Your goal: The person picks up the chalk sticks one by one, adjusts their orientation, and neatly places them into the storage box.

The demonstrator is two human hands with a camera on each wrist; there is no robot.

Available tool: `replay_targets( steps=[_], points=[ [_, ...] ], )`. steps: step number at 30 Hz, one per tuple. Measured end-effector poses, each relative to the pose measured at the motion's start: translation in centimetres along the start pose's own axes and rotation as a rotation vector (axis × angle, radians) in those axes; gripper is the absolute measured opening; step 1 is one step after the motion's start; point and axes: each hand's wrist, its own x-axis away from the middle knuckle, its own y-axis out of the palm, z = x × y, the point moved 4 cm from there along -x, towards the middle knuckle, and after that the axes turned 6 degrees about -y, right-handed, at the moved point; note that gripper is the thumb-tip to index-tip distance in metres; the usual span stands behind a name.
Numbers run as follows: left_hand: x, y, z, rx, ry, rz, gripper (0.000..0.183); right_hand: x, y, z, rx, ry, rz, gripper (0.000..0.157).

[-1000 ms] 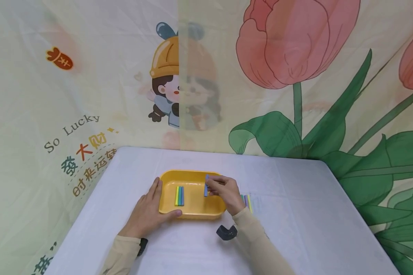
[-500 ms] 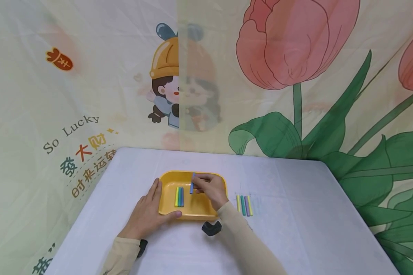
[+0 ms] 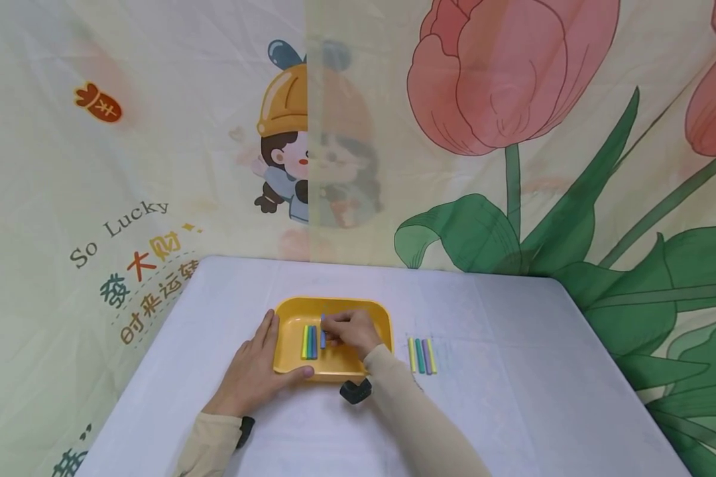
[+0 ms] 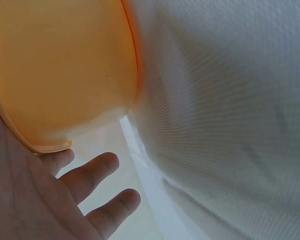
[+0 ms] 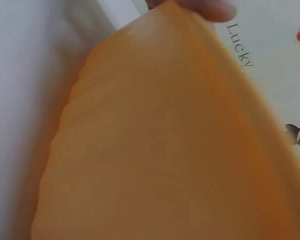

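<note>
A yellow tray [image 3: 358,376] sits on the white table. My right hand [image 3: 353,331] reaches over it and pinches a blue chalk stick [image 3: 323,339] upright between thumb and fingers, just right of the row inside. That row holds a yellow chalk [image 3: 304,342], a teal chalk [image 3: 309,343] and a blue-purple chalk [image 3: 315,343] side by side. Along the tray's left side lies my left hand [image 3: 253,364], fingers extended and thumb at the near rim; the left wrist view shows its fingers [image 4: 92,175] spread beside the tray wall [image 4: 65,65]. The right wrist view shows mostly tray wall [image 5: 155,125].
Right of the tray, several more chalk sticks lie in a row on the table, among them a green chalk [image 3: 420,356] and a purple chalk [image 3: 426,356]. Faint coloured smudges mark the cloth beside them. A printed curtain [image 3: 358,258] hangs behind the table [image 3: 501,397].
My right hand has moved left across the tray with the blue chalk, then lowered it beside the row. The chalks on the table have come into full view. My left hand stays put.
</note>
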Motion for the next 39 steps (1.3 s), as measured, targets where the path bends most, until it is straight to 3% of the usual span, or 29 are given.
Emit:
replay_targets(
  steps=[10,25,39],
  points=[
    [0.2,-0.2,0.2,-0.004,0.027,0.022,0.127,-0.3,1.2,0.4,0.207,0.054,-0.010,0.012],
    [0.0,-0.1,0.1,-0.003,0.014,0.007,0.128,-0.7,1.7,0.8,0.265,0.043,0.002,0.013],
    [0.0,0.1,0.0,-0.008,-0.003,-0.007,0.129,0.1,1.3,0.5,0.289,0.018,-0.015,0.014]
  ],
)
